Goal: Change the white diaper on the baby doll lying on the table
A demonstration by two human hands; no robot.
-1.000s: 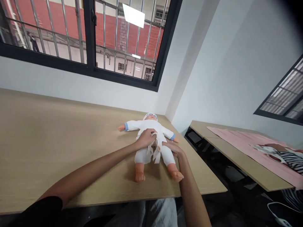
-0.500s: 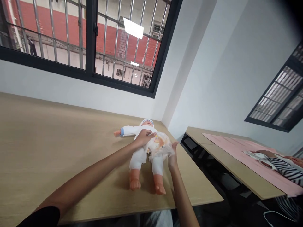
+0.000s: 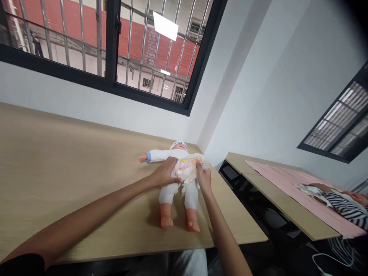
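Note:
A baby doll (image 3: pixel 166 211) in white clothes lies on its back on the wooden table (image 3: pixel 86 168), feet toward me. Across its middle is a white diaper (image 3: pixel 185 168) with a pink, yellow and orange print. My left hand (image 3: pixel 166 172) is at the diaper's left side, thumb pressed on the front; its other fingers partly disappear round the doll's hip. On the other side, my right hand (image 3: pixel 204 178) pinches the diaper's edge. The doll's blue-cuffed arm (image 3: pixel 158 155) stretches out to the left, while its other arm is hidden.
A second table (image 3: pixel 270 188) stands to the right across a dark gap, with a pink cloth (image 3: pixel 287 180) and a figure in striped clothes (image 3: pixel 342 203) on it. A barred window (image 3: pixel 155 50) and white wall rise behind. A white cable (image 3: pixel 330 255) hangs lower right.
My right hand has moved inward and up and closed on the diaper's edge. My left hand has shifted down and left to the diaper's side. The printed front now shows more fully.

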